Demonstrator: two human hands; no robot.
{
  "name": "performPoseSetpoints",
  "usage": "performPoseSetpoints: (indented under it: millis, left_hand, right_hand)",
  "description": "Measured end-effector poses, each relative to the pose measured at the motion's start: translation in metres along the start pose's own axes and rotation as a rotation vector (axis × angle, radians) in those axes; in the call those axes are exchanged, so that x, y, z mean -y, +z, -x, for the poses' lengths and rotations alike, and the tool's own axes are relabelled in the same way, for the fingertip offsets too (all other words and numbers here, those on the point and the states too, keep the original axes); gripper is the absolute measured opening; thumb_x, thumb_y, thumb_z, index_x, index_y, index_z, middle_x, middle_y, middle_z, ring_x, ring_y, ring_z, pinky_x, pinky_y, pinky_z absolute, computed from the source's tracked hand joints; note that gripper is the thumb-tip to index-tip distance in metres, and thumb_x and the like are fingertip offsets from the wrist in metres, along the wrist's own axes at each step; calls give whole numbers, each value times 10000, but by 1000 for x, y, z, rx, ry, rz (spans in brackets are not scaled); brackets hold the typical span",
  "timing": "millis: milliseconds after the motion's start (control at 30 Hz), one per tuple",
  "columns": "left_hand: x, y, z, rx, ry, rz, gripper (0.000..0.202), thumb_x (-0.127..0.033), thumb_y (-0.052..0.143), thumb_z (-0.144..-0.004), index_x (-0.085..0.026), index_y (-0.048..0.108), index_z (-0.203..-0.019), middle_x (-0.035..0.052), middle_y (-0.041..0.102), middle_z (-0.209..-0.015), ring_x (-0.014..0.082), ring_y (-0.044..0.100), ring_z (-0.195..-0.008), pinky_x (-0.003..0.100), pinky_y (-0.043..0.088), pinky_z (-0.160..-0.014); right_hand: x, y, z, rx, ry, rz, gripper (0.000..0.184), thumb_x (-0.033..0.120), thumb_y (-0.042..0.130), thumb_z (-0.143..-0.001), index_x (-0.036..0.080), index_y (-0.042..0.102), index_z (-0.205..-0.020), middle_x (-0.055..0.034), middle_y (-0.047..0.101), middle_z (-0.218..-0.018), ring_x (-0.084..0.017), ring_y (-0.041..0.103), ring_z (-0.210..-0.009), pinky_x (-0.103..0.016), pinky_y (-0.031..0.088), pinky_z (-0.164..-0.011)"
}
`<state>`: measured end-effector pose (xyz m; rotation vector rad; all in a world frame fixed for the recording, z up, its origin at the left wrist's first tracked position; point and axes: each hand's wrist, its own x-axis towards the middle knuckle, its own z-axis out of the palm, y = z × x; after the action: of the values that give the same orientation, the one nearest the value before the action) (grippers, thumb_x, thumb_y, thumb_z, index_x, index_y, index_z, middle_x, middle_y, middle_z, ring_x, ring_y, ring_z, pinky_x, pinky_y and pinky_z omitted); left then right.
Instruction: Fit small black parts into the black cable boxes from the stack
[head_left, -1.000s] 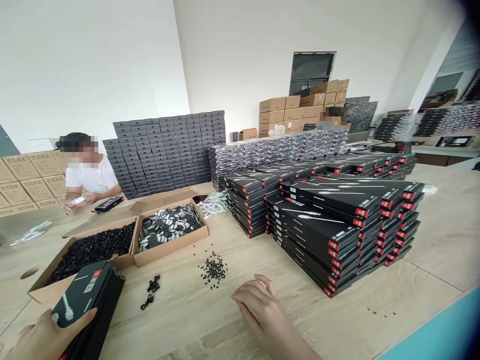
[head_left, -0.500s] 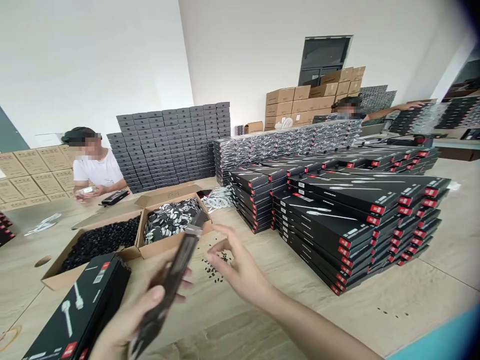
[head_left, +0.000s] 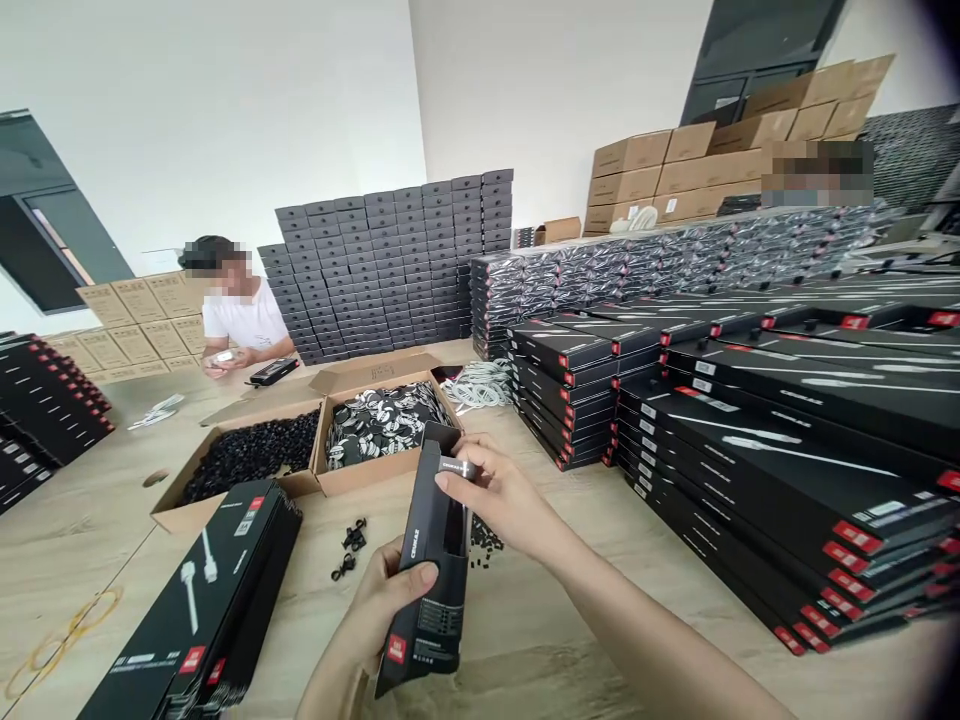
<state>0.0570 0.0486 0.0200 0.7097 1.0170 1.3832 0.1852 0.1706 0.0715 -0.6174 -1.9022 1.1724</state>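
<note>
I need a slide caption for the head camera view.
Left hand and right hand hold a black cable box above a wooden table beside stacked black boxes.

The left hand (head_left: 386, 600) and right hand (head_left: 502, 495) are bare and slim-fingered, and the thin forearms (head_left: 660, 640) are uncovered.

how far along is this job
Done, it seems: the stacked black boxes. In hand: one box, held by the left hand, the right hand at its top. Left: the carton of black parts and the carton of printed packets, both well filled.
</note>
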Motion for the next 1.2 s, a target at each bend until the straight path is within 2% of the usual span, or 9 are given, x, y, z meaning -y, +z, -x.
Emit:
performPoseSetpoints:
  millis: [133,233,333,467,600,767,933,1067,1200]
  left_hand:
    - [7,6,-6,64,22,47,329,-346,761,-717,-120,743,-956,105,751,-793,207,692,-705,271,515,-640]
    - [14,5,-12,2,71,97,352,-351,757,-723,-138,734,-1002,105,763,-864,240,706,-795,313,539,-713]
    - [16,2,-17,-66,144,114,365,-338,744,-741,-148,716,-1052,105,763,-929,254,703,-877,355,537,-810]
    - [16,3,-17,-57,216,93,385,-314,704,-788,-179,670,-1147,107,731,-1078,258,658,-1032,373,506,-907]
    - [19,3,-18,-142,247,84,463,-337,689,-802,-216,605,-1241,94,680,-1201,246,615,-1115,350,485,-947]
    - [27,-2,-25,-262,284,125,426,-338,752,-734,-177,666,-1119,84,751,-995,233,700,-870,339,557,-764]
    - [30,0,-27,-340,278,137,307,-367,782,-688,-151,722,-899,69,765,-896,198,697,-748,317,560,-704]
    - [25,-3,-25,-366,223,100,381,-466,754,-691,-102,733,-805,99,752,-748,207,682,-642,316,552,-616]
    - [20,-14,-27,-509,278,56,477,-534,718,-699,-106,728,-910,88,747,-765,199,673,-650,296,538,-607]
  right_hand:
    - [-15,5,-4,-149,18,150,163,221,654,-719,219,495,-754,-17,448,-961,-179,522,-859,-325,446,-780]
    - [-27,8,-7,-226,133,111,457,299,720,-676,229,488,-1064,-60,429,-1144,-187,542,-887,-357,484,-790]
    - [-35,12,-7,-73,233,-56,572,473,667,-759,220,426,-1212,-87,482,-1192,-214,564,-974,-360,506,-796]
    - [-38,23,-1,172,210,-159,367,509,508,-889,183,550,-1052,-57,628,-990,-224,590,-947,-381,481,-857]
    - [-36,34,6,72,164,-75,328,481,508,-904,204,555,-1072,-39,647,-968,-225,585,-956,-379,446,-893]
    - [-29,34,6,109,143,-186,327,505,498,-908,214,592,-1026,-33,654,-967,-203,583,-914,-334,446,-859]
    - [-36,28,-3,205,313,-496,455,609,485,-869,180,635,-878,-32,667,-805,-177,588,-737,-306,464,-716]
    - [-42,25,-6,184,350,-354,489,647,554,-797,166,633,-750,-24,646,-709,-171,561,-661,-291,438,-637]
    - [-45,23,-3,369,358,-248,471,625,591,-780,167,612,-673,-4,613,-659,-150,525,-615,-261,393,-583]
